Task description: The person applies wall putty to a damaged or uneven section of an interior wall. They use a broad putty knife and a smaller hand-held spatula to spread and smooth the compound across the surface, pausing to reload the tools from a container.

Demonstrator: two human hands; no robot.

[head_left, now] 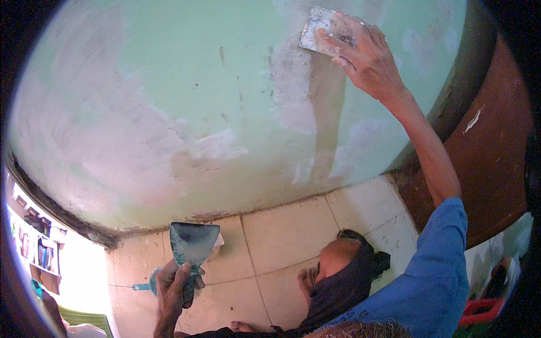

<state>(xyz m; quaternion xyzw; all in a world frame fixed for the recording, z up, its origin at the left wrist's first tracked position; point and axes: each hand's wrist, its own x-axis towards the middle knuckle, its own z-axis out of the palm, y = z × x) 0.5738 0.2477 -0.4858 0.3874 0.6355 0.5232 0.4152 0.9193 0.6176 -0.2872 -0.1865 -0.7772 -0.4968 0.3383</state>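
My right hand is high up against the pale green wall, its fingers wrapped over a flat, putty-smeared spreader that lies against the wall. Light grey and whitish patches of filler cover parts of this wall. Lower down on the left, my left hand grips a wide-bladed putty knife, blade pointing up and away from me. Whitish paste coats part of the blade. Behind the left hand a teal object with a short handle shows on the floor, mostly hidden.
Cream floor tiles meet the wall's foot. A brown panel stands at the right, past a dark upright edge. My bent knee is low in the middle. A red object sits lower right, a green chair lower left.
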